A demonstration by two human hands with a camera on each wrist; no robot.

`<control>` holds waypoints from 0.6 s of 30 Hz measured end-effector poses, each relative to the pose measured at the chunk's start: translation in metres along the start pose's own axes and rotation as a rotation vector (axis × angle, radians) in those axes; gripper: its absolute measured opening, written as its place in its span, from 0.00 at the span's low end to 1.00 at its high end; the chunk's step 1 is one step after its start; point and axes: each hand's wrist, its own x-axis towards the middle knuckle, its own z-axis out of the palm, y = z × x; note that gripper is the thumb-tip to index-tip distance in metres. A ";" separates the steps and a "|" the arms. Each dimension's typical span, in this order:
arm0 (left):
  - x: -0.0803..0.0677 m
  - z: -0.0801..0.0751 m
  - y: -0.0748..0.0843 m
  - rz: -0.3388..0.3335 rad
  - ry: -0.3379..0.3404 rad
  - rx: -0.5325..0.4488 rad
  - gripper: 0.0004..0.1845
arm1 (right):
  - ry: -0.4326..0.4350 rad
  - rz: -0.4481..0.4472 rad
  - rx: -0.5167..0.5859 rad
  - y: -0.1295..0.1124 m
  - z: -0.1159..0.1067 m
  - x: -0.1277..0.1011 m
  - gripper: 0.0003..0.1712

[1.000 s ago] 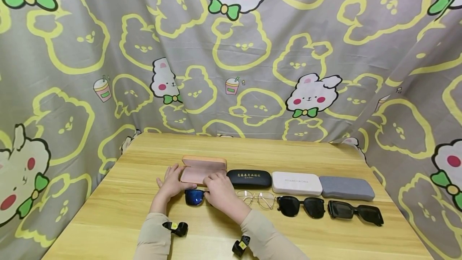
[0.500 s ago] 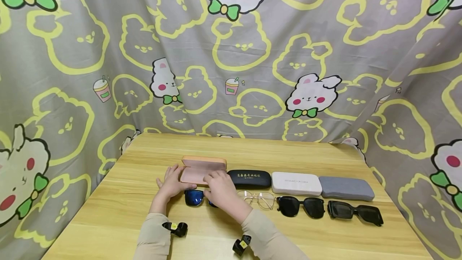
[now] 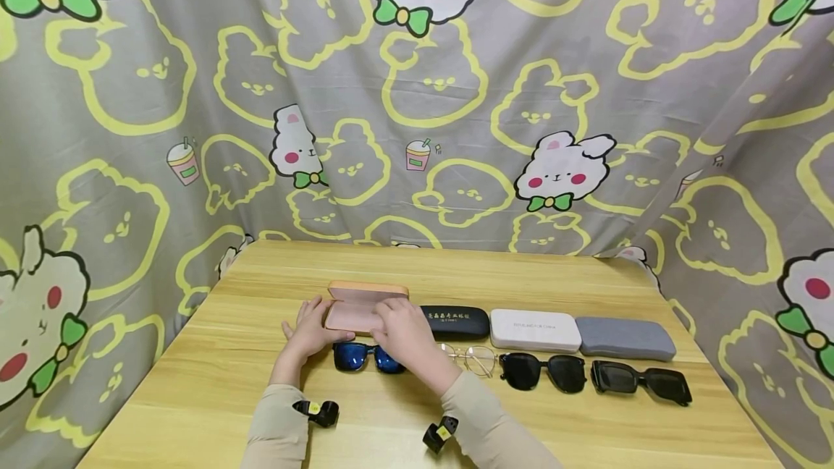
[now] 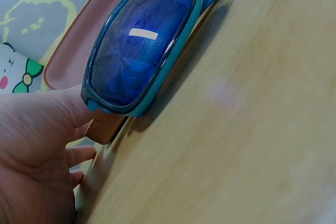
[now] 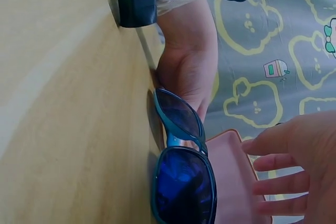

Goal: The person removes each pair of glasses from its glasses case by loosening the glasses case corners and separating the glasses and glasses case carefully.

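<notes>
We look down at a wooden table [image 3: 215, 375] with a cartoon-rabbit cloth [image 3: 417, 93] hung behind and around it. Near the middle sits an open pink case [image 3: 362, 308], its lid raised at the back and its tray facing us. Our left hand [image 3: 311, 330] rests at the left end of the case, fingers spread and fairly straight against its edge; in the left wrist view the thumb touches the corner of the blue glasses [image 4: 142, 45], but we cannot tell whether it grips anything. Our right hand [image 3: 405, 331] hovers over the right end of the case with its fingers loosely spread, and the right wrist view shows its palm open and holding nothing. The blue glasses, with mirrored blue lenses in a teal frame, lie on the table just in front of the case, between the two hands, with their front leaning toward the tray's near edge. To the right of the pink case runs a row of closed cases: a black case [image 3: 456, 322], a white case [image 3: 535, 330] and a grey case [image 3: 625, 339], each just beside the next. In front of them lie clear glasses [image 3: 474, 358], partly behind our right wrist, then round dark glasses [image 3: 543, 372] and square dark glasses [image 3: 641, 381]. Both sleeves are beige, each with a small black camera strapped at the wrist.
</notes>
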 end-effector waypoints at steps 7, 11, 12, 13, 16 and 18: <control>0.001 -0.001 0.000 0.002 0.001 -0.001 0.51 | 0.071 0.005 0.056 0.005 -0.004 0.004 0.18; 0.000 -0.001 0.000 0.005 0.001 0.002 0.51 | 0.117 -0.006 0.079 0.009 -0.004 0.006 0.18; 0.000 0.000 0.000 0.005 0.001 0.003 0.51 | 0.128 -0.011 0.086 0.009 -0.004 0.006 0.18; 0.000 0.000 0.000 0.005 0.001 0.005 0.51 | 0.137 -0.016 0.088 0.010 -0.003 0.007 0.19; -0.001 0.000 0.001 0.005 0.000 0.005 0.51 | 0.172 -0.031 0.106 0.013 -0.002 0.008 0.18; -0.001 0.000 0.001 0.005 0.001 0.005 0.51 | 0.196 -0.036 0.116 0.015 -0.002 0.010 0.18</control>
